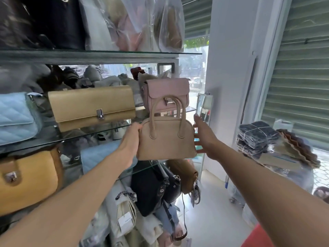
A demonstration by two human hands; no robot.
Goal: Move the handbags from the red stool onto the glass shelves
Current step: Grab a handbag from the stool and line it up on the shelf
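We hold the beige handbag point(167, 139) at centre frame, clear of the glass shelf point(80, 138). Our left hand point(131, 139) grips its left end, and our right hand point(204, 138) lies flat against its right end. Best to keep it level, raise it above the shelf edge and set it upright before the pink bag point(167, 91).

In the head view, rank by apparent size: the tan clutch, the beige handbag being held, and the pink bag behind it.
Largest: tan clutch.
Next: beige handbag, though nearer the camera.
Smallest: pink bag, partly hidden by its handles.
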